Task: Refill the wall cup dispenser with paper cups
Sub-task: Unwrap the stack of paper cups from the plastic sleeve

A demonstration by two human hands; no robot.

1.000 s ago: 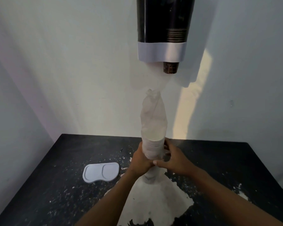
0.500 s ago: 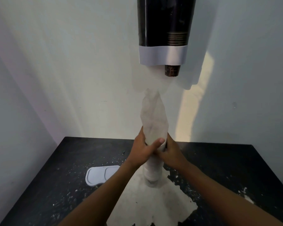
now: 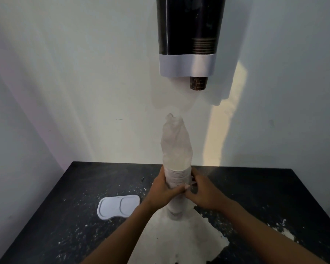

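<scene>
A tall stack of white paper cups (image 3: pixel 176 178) stands upright on the black table, wrapped in a clear plastic sleeve (image 3: pixel 175 143) that bunches loosely above the top cup. My left hand (image 3: pixel 163 189) grips the stack from the left with its thumb across the front. From the right, my right hand (image 3: pixel 202 191) holds the stack, fingers pinching the plastic. On the wall above hangs the dark cup dispenser (image 3: pixel 189 35) with a grey collar, and one brown cup (image 3: pixel 198 83) pokes out of its bottom.
A grey oval lid (image 3: pixel 118 206) lies flat on the table left of the stack. The black table (image 3: pixel 265 197) is scratched, with a large white worn patch (image 3: pixel 179 239) under the cups. White walls meet in a corner at the left.
Both hands slid up the stack to just under the plastic's loose part, then came back down to mid-height. The stack stays standing in the same spot.
</scene>
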